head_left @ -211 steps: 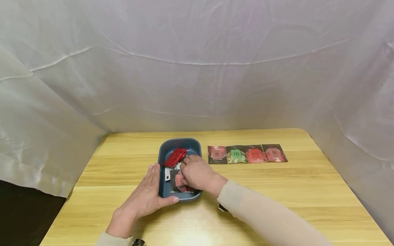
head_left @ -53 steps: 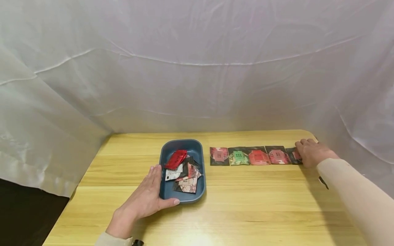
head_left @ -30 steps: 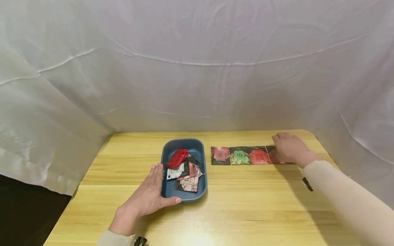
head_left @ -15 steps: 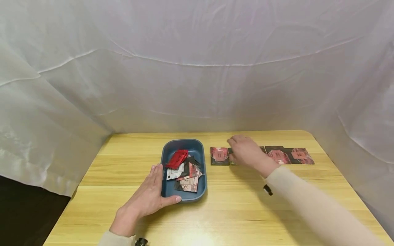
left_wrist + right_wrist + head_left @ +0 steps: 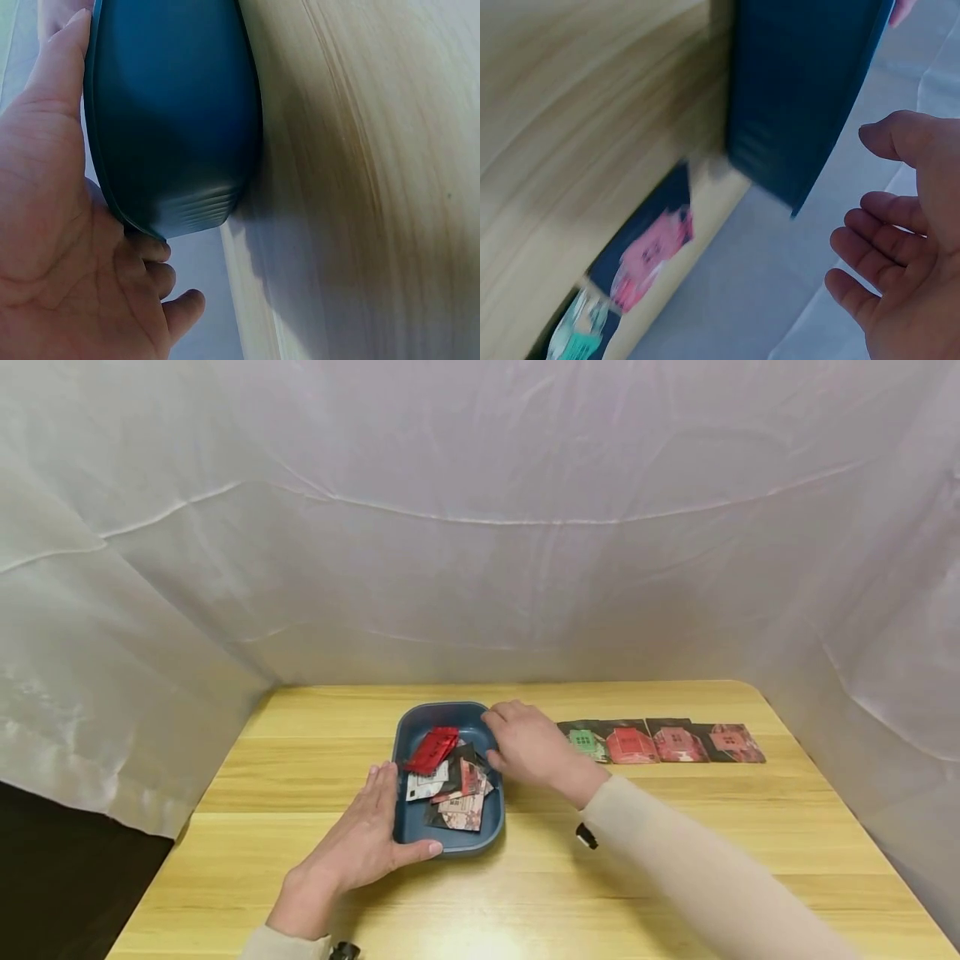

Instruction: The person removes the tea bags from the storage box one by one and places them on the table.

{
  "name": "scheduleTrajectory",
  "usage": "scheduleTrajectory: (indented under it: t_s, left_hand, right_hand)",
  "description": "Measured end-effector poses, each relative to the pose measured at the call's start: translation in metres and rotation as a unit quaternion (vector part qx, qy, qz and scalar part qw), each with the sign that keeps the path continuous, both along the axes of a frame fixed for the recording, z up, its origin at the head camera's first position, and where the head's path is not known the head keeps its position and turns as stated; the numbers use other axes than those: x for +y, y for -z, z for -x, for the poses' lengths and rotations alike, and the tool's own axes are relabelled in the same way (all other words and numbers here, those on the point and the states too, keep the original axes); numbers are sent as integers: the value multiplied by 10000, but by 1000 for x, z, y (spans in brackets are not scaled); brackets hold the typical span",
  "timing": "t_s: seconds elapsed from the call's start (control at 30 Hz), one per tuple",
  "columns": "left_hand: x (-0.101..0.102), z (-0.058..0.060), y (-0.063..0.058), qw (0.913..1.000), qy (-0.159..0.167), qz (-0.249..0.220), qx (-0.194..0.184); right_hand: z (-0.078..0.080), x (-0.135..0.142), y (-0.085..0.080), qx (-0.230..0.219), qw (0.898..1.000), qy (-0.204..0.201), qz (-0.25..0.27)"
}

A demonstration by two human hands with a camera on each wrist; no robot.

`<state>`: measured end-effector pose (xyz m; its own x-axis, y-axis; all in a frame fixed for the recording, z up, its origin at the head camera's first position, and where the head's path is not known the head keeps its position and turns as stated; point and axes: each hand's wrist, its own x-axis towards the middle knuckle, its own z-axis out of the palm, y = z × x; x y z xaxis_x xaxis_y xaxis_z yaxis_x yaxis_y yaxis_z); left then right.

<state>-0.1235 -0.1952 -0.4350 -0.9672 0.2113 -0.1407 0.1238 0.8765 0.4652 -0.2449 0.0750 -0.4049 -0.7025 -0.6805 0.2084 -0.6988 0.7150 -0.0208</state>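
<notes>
My left hand (image 5: 352, 843) rests against the left side of a blue plastic bin (image 5: 480, 839), its fingers straight along the wall and its thumb at the near rim. In the bin lie a red sachet (image 5: 432, 750), a white sachet (image 5: 426, 787) and a pink-and-black sachet (image 5: 461, 814), partly overlapping others. Over the bin's right rim hovers my right hand (image 5: 536, 747). The right wrist view shows its fingers loosely bent, with nothing in them. Behind that hand, hidden in the head view, a pink sachet (image 5: 651, 247) begins a row on the table.
To the right, the row continues edge to edge with a green sachet (image 5: 583, 743), a red sachet (image 5: 630, 743) and two pink ones, the farthest pink sachet (image 5: 729, 742) at the right end. Pale cloth (image 5: 480, 602) hangs behind the wooden table (image 5: 675, 827).
A pink sachet from the bin now lies at the row's right end, released by my right hand. That hand has swept left, back to the bin. The left hand stays in place.
</notes>
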Motion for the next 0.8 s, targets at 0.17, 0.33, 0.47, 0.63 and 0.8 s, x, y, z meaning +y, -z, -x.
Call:
scheduleTrajectory:
  t_s: [0.17, 0.33, 0.47, 0.63, 0.8]
  left_hand:
    - [0, 0, 1, 10000, 66, 18, 63]
    - [-1, 0, 2, 9999, 113, 0, 78]
    - [-1, 0, 2, 9999, 130, -54, 56]
    - [-2, 0, 3, 9999, 136, -76, 32]
    - [-2, 1, 3, 9999, 130, -77, 26]
  right_hand:
    - [-5, -22, 1, -374, 9991, 5, -207]
    - [-9, -42, 8, -569, 9974, -98, -432]
    - [-13, -56, 17, -628, 9957, -225, -637]
    - [-18, -71, 26, -826, 9899, -187, -1140]
    - [-21, -77, 32, -1152, 9760, -150, -1844]
